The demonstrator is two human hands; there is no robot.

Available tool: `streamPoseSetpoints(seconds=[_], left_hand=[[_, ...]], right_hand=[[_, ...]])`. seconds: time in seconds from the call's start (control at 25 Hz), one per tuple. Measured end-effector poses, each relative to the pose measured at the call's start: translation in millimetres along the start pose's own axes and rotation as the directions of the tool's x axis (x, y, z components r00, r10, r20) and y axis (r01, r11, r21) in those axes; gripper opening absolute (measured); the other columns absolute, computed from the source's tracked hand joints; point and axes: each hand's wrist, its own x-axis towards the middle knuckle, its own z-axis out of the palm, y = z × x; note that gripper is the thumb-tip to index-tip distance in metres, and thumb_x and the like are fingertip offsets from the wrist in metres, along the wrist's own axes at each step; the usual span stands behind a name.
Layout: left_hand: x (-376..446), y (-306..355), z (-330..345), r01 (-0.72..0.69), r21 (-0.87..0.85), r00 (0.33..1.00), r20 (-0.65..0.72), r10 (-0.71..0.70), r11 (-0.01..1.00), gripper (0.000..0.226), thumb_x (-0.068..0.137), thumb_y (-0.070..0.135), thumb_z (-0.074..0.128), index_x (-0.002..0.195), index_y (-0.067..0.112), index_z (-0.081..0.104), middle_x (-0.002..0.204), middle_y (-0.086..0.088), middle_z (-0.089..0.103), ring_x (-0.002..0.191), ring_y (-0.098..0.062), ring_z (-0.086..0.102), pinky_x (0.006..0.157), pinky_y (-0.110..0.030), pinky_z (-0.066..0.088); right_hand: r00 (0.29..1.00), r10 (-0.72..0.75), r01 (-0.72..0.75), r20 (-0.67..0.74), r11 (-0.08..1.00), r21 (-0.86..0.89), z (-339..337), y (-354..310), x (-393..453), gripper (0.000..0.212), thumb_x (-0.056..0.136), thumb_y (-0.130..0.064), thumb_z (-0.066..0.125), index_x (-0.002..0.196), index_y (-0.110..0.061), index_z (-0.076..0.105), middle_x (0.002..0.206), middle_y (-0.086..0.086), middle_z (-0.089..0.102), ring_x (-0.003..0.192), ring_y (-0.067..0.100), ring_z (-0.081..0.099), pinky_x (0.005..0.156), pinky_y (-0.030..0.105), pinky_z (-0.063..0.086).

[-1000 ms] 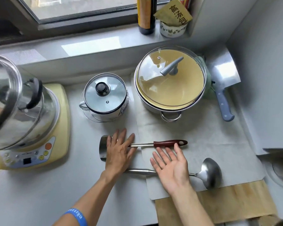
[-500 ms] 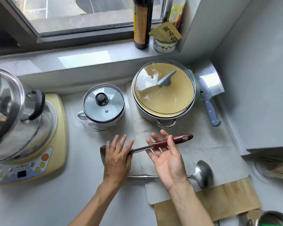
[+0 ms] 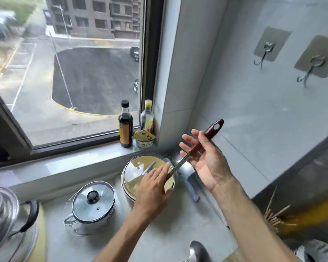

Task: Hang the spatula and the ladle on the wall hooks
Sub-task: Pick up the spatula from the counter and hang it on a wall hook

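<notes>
The spatula (image 3: 208, 134) is lifted off the counter, its dark red handle pointing up and right toward the wall. My right hand (image 3: 206, 159) holds the handle between thumb and fingers, palm turned up. My left hand (image 3: 153, 188) covers the lower steel shaft and the blade, which is hidden beneath it. Two metal hooks on clear adhesive pads sit high on the grey wall at the right: one hook (image 3: 262, 56) and a second hook (image 3: 309, 72). The ladle (image 3: 198, 250) lies on the counter at the bottom edge, only its bowl showing.
A large pot with a glass lid (image 3: 134, 173) stands under my left hand, a small lidded pot (image 3: 93, 202) to its left. A cleaver (image 3: 189, 183) lies by the wall. Bottles (image 3: 125, 125) stand on the windowsill. A steel kettle (image 3: 6, 224) fills the lower left.
The spatula has left the counter and risen toward the wall, handle upward. My right hand closed on its handle; my left hand came up with the blade end. The view tilted up, revealing the hooks.
</notes>
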Motion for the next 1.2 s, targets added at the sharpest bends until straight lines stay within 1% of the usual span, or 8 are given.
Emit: streamPoseSetpoints(seconds=[0.12, 0.24, 0.32, 0.44, 0.56, 0.68, 0.88, 1.2], left_hand=[[42.0, 33.4, -1.1, -0.068, -0.061, 0.998, -0.007, 0.068, 0.996, 0.084, 0.074, 0.025, 0.069, 0.149, 0.024, 0.031, 0.141, 0.004, 0.054, 0.126, -0.017, 0.050, 0.105, -0.027, 0.038], [76.0, 60.6, 5.6, -0.097, -0.081, 0.995, -0.022, 0.095, 0.992, 0.085, 0.075, 0.029, 0.067, 0.150, 0.027, 0.027, 0.142, 0.006, 0.053, 0.125, -0.017, 0.050, 0.103, -0.027, 0.040], [95.2, 75.3, 11.5, -0.111, -0.046, 0.993, -0.040, 0.109, 0.993, 0.089, 0.076, 0.036, 0.066, 0.152, 0.029, 0.019, 0.150, 0.006, 0.044, 0.132, -0.018, 0.043, 0.109, -0.029, 0.035], [116.2, 95.2, 19.2, -0.103, 0.032, 0.994, -0.021, 0.104, 0.994, 0.108, 0.072, 0.054, 0.066, 0.152, 0.032, -0.004, 0.162, 0.005, 0.019, 0.147, -0.018, 0.020, 0.117, -0.039, 0.024], [130.9, 109.6, 27.4, -0.089, 0.042, 0.995, -0.041, 0.091, 0.995, 0.120, 0.070, 0.057, 0.071, 0.145, 0.039, -0.022, 0.164, 0.001, 0.007, 0.149, -0.021, 0.010, 0.119, -0.042, 0.020], [139.3, 113.0, 34.2, -0.048, 0.029, 0.997, -0.062, 0.050, 0.998, 0.126, 0.068, 0.057, 0.073, 0.135, 0.047, -0.033, 0.164, 0.001, 0.000, 0.150, -0.021, 0.005, 0.120, -0.045, 0.017], [150.2, 107.5, 43.6, 0.005, 0.018, 0.997, -0.080, -0.003, 1.000, 0.126, 0.067, 0.062, 0.071, 0.133, 0.049, -0.036, 0.164, 0.004, -0.005, 0.150, -0.022, 0.000, 0.120, -0.048, 0.011], [167.3, 105.7, 52.7, 0.014, 0.002, 0.999, -0.039, -0.014, 1.000, 0.127, 0.069, 0.058, 0.072, 0.130, 0.048, -0.039, 0.165, 0.002, 0.000, 0.150, -0.020, 0.006, 0.120, -0.046, 0.016]], right_hand=[[0.998, -0.058, 0.057, 0.025, 0.997, 0.044, -1.8, -52.6, 17.8, 0.021, 0.092, -0.030, 0.057, 0.108, -0.020, 0.066, 0.107, 0.006, 0.074, 0.104, 0.027, 0.068, 0.094, 0.041, 0.050], [0.995, -0.097, 0.095, 0.031, 0.994, 0.062, -11.9, -93.3, 36.1, 0.020, 0.092, -0.029, 0.056, 0.107, -0.019, 0.065, 0.108, 0.006, 0.072, 0.105, 0.028, 0.066, 0.091, 0.040, 0.051], [0.992, -0.118, 0.116, 0.037, 0.992, 0.059, -19.1, -113.9, 49.0, 0.019, 0.093, -0.030, 0.056, 0.106, -0.019, 0.064, 0.109, 0.007, 0.071, 0.104, 0.028, 0.065, 0.088, 0.039, 0.052], [0.989, -0.142, 0.141, 0.043, 0.989, 0.035, -25.1, -140.2, 66.1, 0.020, 0.093, -0.033, 0.055, 0.107, -0.020, 0.062, 0.109, 0.006, 0.071, 0.104, 0.027, 0.066, 0.084, 0.040, 0.052], [0.986, -0.157, 0.156, 0.059, 0.988, 0.013, -29.2, -157.3, 82.1, 0.022, 0.093, -0.035, 0.055, 0.108, -0.021, 0.061, 0.108, 0.005, 0.072, 0.101, 0.025, 0.067, 0.083, 0.040, 0.054], [0.986, -0.147, 0.149, 0.082, 0.989, -0.022, -29.6, -161.0, 93.4, 0.021, 0.092, -0.036, 0.056, 0.106, -0.021, 0.062, 0.109, 0.006, 0.071, 0.099, 0.025, 0.068, 0.082, 0.040, 0.054], [0.989, -0.119, 0.124, 0.086, 0.990, -0.062, -24.0, -158.5, 110.3, 0.019, 0.093, -0.035, 0.056, 0.104, -0.022, 0.064, 0.110, 0.006, 0.070, 0.100, 0.025, 0.067, 0.085, 0.041, 0.052], [0.996, -0.090, 0.093, 0.026, 0.985, -0.146, -23.5, -161.2, 132.1, 0.018, 0.094, -0.035, 0.053, 0.103, -0.022, 0.062, 0.107, 0.004, 0.070, 0.099, 0.025, 0.066, 0.084, 0.043, 0.051]])
